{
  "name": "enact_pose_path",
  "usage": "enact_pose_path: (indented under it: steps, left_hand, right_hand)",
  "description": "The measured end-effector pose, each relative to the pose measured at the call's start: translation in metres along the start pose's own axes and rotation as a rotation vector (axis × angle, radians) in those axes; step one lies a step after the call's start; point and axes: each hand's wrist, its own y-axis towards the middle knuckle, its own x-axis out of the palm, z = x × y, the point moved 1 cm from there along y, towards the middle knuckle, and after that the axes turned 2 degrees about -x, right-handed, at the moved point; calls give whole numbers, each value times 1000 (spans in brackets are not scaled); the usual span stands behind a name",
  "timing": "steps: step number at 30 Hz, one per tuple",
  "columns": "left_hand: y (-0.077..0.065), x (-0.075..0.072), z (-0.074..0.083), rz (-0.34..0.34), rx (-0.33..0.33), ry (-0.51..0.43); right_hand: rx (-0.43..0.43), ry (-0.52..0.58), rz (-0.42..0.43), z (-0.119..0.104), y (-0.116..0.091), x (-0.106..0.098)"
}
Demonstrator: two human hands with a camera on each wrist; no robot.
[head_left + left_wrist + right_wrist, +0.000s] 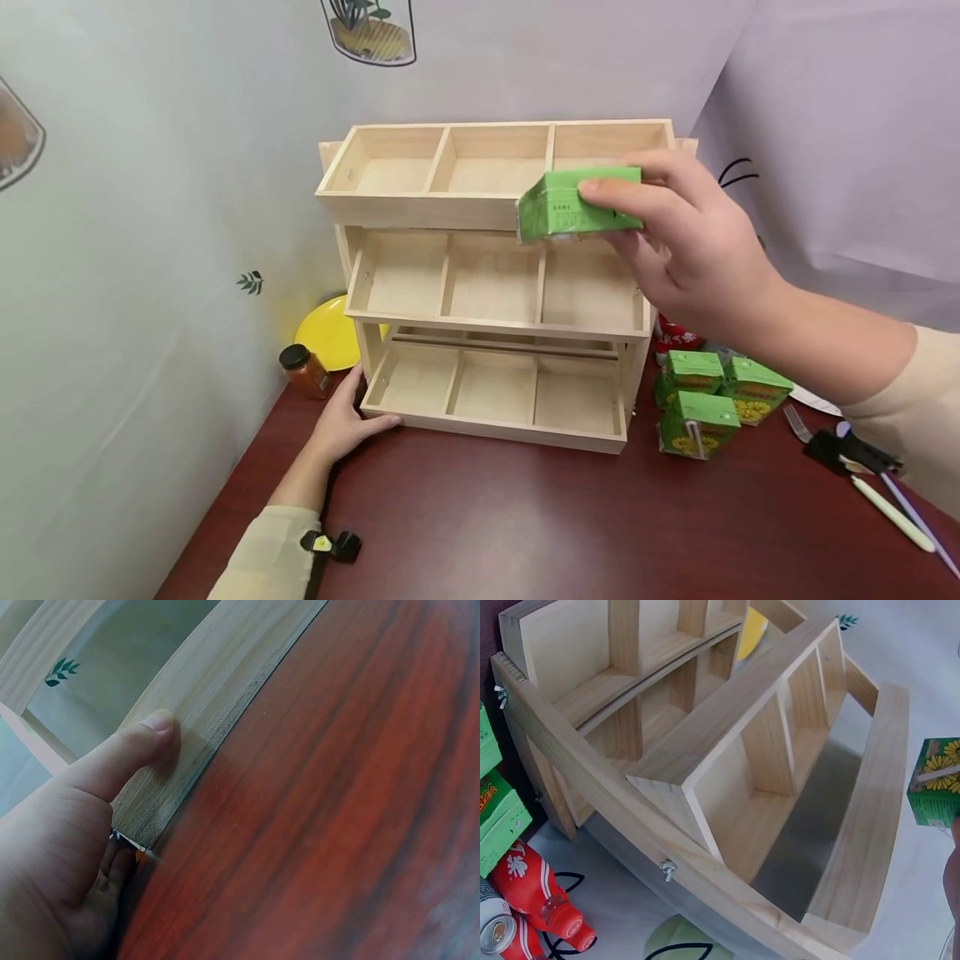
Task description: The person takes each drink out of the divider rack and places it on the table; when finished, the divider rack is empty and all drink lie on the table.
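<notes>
A three-tier wooden shelf [487, 329], each tier split into three compartments, stands on the table. My right hand [693, 229] holds a green drink carton [577, 208] on its side in front of the top tier's right part. In the right wrist view the same carton [939, 784] shows yellow flowers and a straw; only a sliver of the hand is seen. My left hand [341, 425] grips the lower left corner of the bottom tier. In the left wrist view its thumb [142, 742] presses the front board [202, 697], while the other fingers go round the side, partly hidden.
Three more green cartons [697, 421] stand right of the shelf, with red bottles [536, 889] and a can [495, 930] behind. A yellow plate [330, 333] and black-lidded jar [305, 372] are at the left. A fork [797, 423] and pens [892, 512] lie at the right.
</notes>
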Motion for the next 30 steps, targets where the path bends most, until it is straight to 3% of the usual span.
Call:
enact_pose_path:
  steps: [10, 20, 30]
  left_hand:
    - [-2, 2, -2, 5, -9, -22]
    - [2, 2, -35, 27, -11, 8]
    - [3, 4, -36, 12, 15, 8]
  right_hand:
    - [6, -5, 31, -7, -17, -18]
    - [21, 85, 114, -17, -34, -28]
    - [73, 64, 179, -18, -56, -30]
